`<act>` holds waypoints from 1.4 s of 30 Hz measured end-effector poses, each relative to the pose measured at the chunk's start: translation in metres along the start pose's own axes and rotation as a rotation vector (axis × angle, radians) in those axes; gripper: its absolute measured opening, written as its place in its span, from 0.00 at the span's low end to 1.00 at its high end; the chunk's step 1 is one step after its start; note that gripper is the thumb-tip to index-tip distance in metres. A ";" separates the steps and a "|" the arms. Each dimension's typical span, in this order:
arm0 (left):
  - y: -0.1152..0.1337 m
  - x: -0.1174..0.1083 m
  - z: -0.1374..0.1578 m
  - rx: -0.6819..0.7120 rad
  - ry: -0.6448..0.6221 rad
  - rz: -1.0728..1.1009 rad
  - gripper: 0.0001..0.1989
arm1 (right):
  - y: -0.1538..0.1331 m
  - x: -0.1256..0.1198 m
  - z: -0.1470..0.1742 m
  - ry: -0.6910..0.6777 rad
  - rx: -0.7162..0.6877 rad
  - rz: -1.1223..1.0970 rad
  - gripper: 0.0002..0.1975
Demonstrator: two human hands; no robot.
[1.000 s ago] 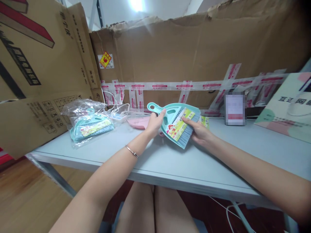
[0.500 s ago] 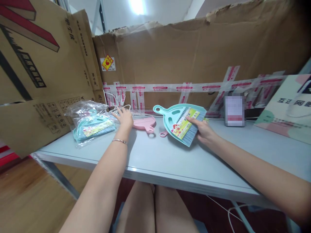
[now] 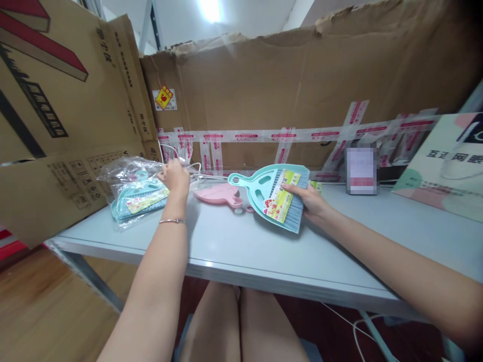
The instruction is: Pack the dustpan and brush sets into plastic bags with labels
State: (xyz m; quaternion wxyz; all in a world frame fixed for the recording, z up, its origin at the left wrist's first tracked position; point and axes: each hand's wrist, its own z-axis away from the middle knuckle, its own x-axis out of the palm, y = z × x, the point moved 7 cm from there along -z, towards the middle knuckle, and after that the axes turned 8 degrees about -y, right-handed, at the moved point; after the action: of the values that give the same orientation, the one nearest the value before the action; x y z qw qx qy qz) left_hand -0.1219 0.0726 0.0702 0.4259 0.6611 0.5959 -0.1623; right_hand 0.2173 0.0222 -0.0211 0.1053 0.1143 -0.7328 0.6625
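My right hand (image 3: pixel 314 202) grips a mint dustpan (image 3: pixel 257 193) with a blue-bristled brush (image 3: pixel 295 211) nested in it. Its thumb lies on the yellow printed label (image 3: pixel 281 198), and the handle loop points left. Curled closed, my left hand (image 3: pixel 175 176) is at the right edge of a clear plastic bag (image 3: pixel 130 168) holding another mint dustpan and brush set (image 3: pixel 141 201). What those fingers hold, if anything, is hidden. Between the hands a pink dustpan (image 3: pixel 219 195) lies on the table, and a small pink loop (image 3: pixel 249 209) shows beside the mint dustpan.
Large cardboard boxes (image 3: pixel 241 85) wall the back and left of the grey table (image 3: pixel 234 246). A tablet-like device (image 3: pixel 361 170) with a blurred screen stands at the back right. Beside it is a printed board (image 3: pixel 441 166). White cables (image 3: pixel 194 168) lie behind the pink dustpan.
My left hand has moved left from near the pink dustpan to the plastic bag, and its spread fingers have curled closed. The mint dustpan in my right hand has shifted slightly left and turned a little.
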 end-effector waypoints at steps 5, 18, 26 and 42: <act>-0.005 -0.051 0.006 0.035 0.451 0.176 0.10 | -0.005 0.002 0.002 -0.004 -0.008 -0.007 0.11; 0.122 0.003 0.061 0.681 -0.224 0.186 0.09 | 0.004 0.011 0.012 0.084 0.036 -0.020 0.11; 0.158 0.037 0.109 0.841 -0.476 0.177 0.06 | 0.016 0.013 0.009 0.043 0.126 -0.047 0.10; 0.186 0.014 0.153 1.180 -0.540 0.234 0.05 | 0.026 0.036 0.020 -0.289 0.316 0.026 0.11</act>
State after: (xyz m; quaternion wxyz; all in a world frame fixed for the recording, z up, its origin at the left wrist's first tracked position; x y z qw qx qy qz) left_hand 0.0980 -0.0206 0.0394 0.1412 0.7802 0.2034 -0.5744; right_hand 0.1754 0.0032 -0.0364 -0.0286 0.2135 -0.6285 0.7474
